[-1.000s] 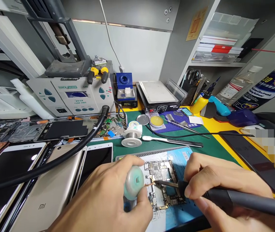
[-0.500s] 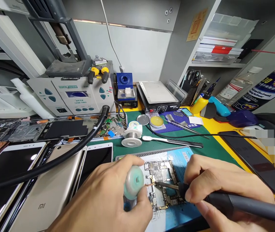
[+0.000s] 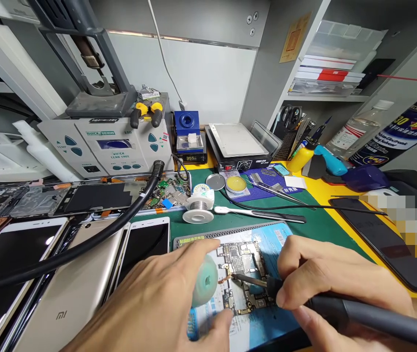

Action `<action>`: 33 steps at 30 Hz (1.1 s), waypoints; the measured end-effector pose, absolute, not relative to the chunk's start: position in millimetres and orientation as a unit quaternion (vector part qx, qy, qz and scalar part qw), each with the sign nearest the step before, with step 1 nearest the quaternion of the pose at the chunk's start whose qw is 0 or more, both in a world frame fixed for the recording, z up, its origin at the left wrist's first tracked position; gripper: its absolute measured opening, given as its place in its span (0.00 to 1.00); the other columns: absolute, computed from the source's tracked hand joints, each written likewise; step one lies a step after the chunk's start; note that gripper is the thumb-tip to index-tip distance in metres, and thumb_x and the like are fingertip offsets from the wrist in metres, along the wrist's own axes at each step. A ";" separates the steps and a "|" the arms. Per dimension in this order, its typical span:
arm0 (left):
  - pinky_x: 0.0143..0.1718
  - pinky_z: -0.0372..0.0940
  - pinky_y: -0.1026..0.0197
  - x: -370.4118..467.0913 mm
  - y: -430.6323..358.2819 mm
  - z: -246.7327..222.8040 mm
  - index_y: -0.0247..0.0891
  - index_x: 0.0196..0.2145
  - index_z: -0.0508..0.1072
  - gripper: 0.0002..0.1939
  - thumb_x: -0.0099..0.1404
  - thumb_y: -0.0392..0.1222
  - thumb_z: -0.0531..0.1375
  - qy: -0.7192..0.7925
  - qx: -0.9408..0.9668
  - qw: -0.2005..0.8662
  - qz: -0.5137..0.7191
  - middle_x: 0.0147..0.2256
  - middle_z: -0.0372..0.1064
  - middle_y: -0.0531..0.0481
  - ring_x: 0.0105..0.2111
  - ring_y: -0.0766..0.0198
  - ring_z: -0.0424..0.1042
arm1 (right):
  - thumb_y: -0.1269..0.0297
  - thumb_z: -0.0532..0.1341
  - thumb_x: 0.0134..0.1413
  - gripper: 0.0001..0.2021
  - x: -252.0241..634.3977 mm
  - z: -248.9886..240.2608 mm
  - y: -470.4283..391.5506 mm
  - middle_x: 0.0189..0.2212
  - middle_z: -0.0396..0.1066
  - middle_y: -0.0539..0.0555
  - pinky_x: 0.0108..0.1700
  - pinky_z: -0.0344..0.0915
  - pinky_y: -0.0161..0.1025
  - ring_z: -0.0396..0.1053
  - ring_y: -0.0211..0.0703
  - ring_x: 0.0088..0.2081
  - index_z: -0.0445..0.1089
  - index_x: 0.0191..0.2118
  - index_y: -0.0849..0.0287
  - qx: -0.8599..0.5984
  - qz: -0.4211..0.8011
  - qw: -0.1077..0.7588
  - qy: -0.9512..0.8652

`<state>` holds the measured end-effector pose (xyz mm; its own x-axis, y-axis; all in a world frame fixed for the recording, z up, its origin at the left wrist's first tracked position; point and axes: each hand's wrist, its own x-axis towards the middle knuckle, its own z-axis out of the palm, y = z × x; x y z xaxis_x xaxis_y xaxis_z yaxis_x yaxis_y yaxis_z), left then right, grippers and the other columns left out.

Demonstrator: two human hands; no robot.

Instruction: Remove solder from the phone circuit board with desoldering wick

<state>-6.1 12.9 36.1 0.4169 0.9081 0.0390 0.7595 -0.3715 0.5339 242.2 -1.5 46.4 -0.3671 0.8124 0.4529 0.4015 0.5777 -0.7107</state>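
Note:
My left hand (image 3: 157,293) curves around a pale green spool of desoldering braid (image 3: 207,279). Its index finger reaches forward over the spool and the thumb stands away below it; the remaining fingers are hidden. A short copper braid (image 3: 224,280) sticks out from the spool to the left edge of a phone circuit board (image 3: 238,254). In my right hand (image 3: 325,283) a black soldering iron (image 3: 365,313) is gripped like a pen. The iron's tip (image 3: 238,277) is at the end of the braid on the board. Beneath the board lies a blue and white work pad (image 3: 279,244).
Behind the pad are a solder wire reel (image 3: 198,213), a brush (image 3: 259,214), tweezers (image 3: 277,190) and a yellow flux tin (image 3: 236,184). Several phones (image 3: 65,278) lie at left under a thick black hose (image 3: 120,230). A hot-air station (image 3: 113,142) stands behind; another phone (image 3: 377,239) is at right.
My left thumb has moved down off the spool and the index finger has straightened forward. The spool stays at nearly the same spot. The iron's tip has shifted slightly left.

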 end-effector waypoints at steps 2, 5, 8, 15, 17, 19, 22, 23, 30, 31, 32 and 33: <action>0.38 0.78 0.57 -7.5 13.7 35.5 0.56 0.58 0.73 0.32 0.55 0.46 0.67 0.496 0.826 0.227 0.145 0.50 0.82 0.56 0.42 0.49 0.85 | 0.82 0.62 0.46 0.16 243.2 46.9 1.8 0.25 0.70 0.47 0.24 0.64 0.33 0.69 0.38 0.25 0.74 0.35 0.51 -0.364 0.246 0.408 -0.800; 0.42 0.79 0.51 -4.2 17.1 41.9 0.55 0.59 0.73 0.30 0.58 0.48 0.66 0.497 0.828 0.228 0.123 0.52 0.81 0.53 0.45 0.46 0.84 | 0.83 0.62 0.43 0.18 246.0 48.2 7.4 0.24 0.70 0.48 0.22 0.65 0.31 0.70 0.38 0.24 0.74 0.37 0.52 -0.315 0.245 0.394 -0.828; 0.47 0.79 0.45 0.6 20.7 49.8 0.54 0.56 0.77 0.27 0.58 0.48 0.66 0.500 0.829 0.234 0.092 0.54 0.81 0.51 0.48 0.42 0.83 | 0.83 0.63 0.41 0.18 248.3 49.2 10.6 0.24 0.71 0.48 0.22 0.67 0.31 0.71 0.37 0.23 0.74 0.37 0.53 -0.312 0.235 0.391 -0.834; 0.47 0.79 0.51 -1.1 21.1 46.5 0.57 0.57 0.76 0.28 0.57 0.46 0.68 0.491 0.836 0.220 0.107 0.57 0.79 0.54 0.52 0.44 0.82 | 0.82 0.62 0.45 0.17 250.2 46.4 11.9 0.25 0.74 0.50 0.21 0.66 0.31 0.73 0.40 0.25 0.73 0.39 0.53 -0.297 0.231 0.381 -0.844; 0.48 0.79 0.53 -1.4 21.3 43.9 0.57 0.57 0.76 0.28 0.58 0.47 0.69 0.482 0.840 0.223 0.111 0.57 0.78 0.54 0.52 0.46 0.82 | 0.81 0.63 0.44 0.17 250.4 45.6 12.4 0.24 0.74 0.50 0.20 0.67 0.31 0.73 0.40 0.24 0.73 0.39 0.52 -0.293 0.232 0.384 -0.844; 0.47 0.79 0.52 -1.5 21.5 41.1 0.57 0.56 0.76 0.27 0.58 0.48 0.68 0.478 0.842 0.223 0.111 0.57 0.78 0.54 0.51 0.46 0.82 | 0.81 0.63 0.43 0.18 250.3 45.8 12.3 0.24 0.74 0.49 0.19 0.67 0.31 0.73 0.40 0.23 0.73 0.38 0.52 -0.293 0.235 0.383 -0.844; 0.47 0.79 0.48 -1.8 20.7 37.5 0.58 0.59 0.74 0.29 0.59 0.49 0.67 0.490 0.839 0.207 0.118 0.58 0.78 0.54 0.51 0.44 0.82 | 0.82 0.62 0.43 0.18 250.2 46.8 10.9 0.24 0.73 0.49 0.20 0.67 0.31 0.72 0.39 0.23 0.73 0.38 0.51 -0.309 0.234 0.388 -0.836; 0.47 0.79 0.47 -1.9 20.3 37.2 0.57 0.59 0.74 0.29 0.59 0.49 0.67 0.491 0.838 0.204 0.123 0.57 0.79 0.53 0.50 0.44 0.82 | 0.82 0.62 0.43 0.18 250.4 47.1 10.3 0.24 0.72 0.49 0.20 0.67 0.31 0.72 0.38 0.22 0.73 0.38 0.51 -0.313 0.235 0.389 -0.834; 0.46 0.79 0.48 -1.4 18.5 41.9 0.56 0.54 0.77 0.25 0.58 0.48 0.68 0.490 0.833 0.236 0.106 0.52 0.81 0.54 0.47 0.45 0.83 | 0.82 0.63 0.44 0.18 252.0 45.9 11.7 0.26 0.72 0.49 0.20 0.68 0.31 0.72 0.38 0.22 0.74 0.38 0.52 -0.312 0.242 0.390 -0.832; 0.46 0.79 0.48 -1.8 18.1 41.2 0.57 0.54 0.76 0.25 0.58 0.48 0.68 0.487 0.834 0.233 0.109 0.52 0.81 0.54 0.47 0.45 0.83 | 0.82 0.63 0.44 0.18 252.0 45.7 11.6 0.26 0.72 0.49 0.21 0.68 0.31 0.72 0.38 0.22 0.74 0.38 0.52 -0.311 0.244 0.390 -0.832; 0.46 0.79 0.48 -2.2 17.9 40.0 0.57 0.55 0.76 0.25 0.58 0.48 0.68 0.485 0.836 0.229 0.112 0.53 0.81 0.54 0.47 0.45 0.83 | 0.82 0.63 0.44 0.18 251.8 45.7 11.0 0.26 0.72 0.49 0.21 0.68 0.31 0.71 0.37 0.22 0.74 0.39 0.52 -0.304 0.248 0.388 -0.834; 0.45 0.80 0.49 -2.7 17.8 38.6 0.57 0.55 0.76 0.25 0.59 0.49 0.68 0.484 0.838 0.223 0.117 0.54 0.80 0.54 0.47 0.45 0.83 | 0.82 0.63 0.44 0.18 251.6 45.9 9.7 0.25 0.72 0.49 0.21 0.68 0.31 0.71 0.38 0.23 0.75 0.39 0.52 -0.305 0.250 0.388 -0.833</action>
